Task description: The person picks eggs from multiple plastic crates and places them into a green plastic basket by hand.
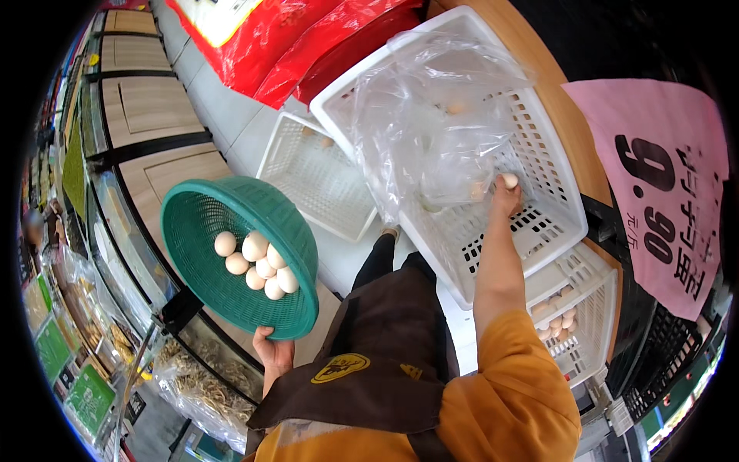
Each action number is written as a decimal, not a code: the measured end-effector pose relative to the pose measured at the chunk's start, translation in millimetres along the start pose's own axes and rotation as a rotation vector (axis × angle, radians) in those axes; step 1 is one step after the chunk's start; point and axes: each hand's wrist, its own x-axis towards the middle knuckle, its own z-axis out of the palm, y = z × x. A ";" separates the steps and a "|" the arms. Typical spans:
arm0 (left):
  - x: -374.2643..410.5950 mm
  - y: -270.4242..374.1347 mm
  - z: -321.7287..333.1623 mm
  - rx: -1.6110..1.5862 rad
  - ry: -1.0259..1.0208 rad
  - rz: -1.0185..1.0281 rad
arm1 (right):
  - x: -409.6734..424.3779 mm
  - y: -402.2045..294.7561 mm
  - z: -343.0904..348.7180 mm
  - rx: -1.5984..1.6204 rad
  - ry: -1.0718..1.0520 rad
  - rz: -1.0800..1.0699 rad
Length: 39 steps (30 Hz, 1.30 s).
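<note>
My left hand (pixel 272 350) grips the near rim of a round green plastic basket (pixel 190 289), which is tilted and holds several pale eggs (pixel 254 246). My right hand (pixel 508 199) reaches into a large white plastic crate (pixel 554 173) and holds a pale egg (pixel 510 181) at its fingertips. A clear plastic bag (pixel 392 127) lies bunched in that crate, beside my right hand. A few brownish shapes, perhaps eggs, show blurred through the plastic.
A smaller white crate (pixel 329 196) stands on the tiled floor. Below the large crate, another white crate (pixel 597 312) holds eggs. A red bag (pixel 271 58) lies beyond; a pink price sign (pixel 664 190) hangs at right. Wooden drawers (pixel 150 110) and packaged goods line the left.
</note>
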 end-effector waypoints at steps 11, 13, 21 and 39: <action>-4.4 0.9 -15.1 0.050 -0.074 -0.046 | -17.9 -12.7 -23.3 0.185 -0.164 0.287; -3.9 5.2 -8.2 0.091 -0.116 -0.069 | -8.1 4.9 -30.1 0.098 -0.123 0.163; -6.8 12.2 29.2 0.171 -0.170 -0.001 | -70.8 -62.3 -182.9 0.991 -0.506 0.225; -42.7 -34.6 31.9 -0.172 -0.234 -0.135 | -46.1 294.4 -344.5 -0.325 -0.471 -0.130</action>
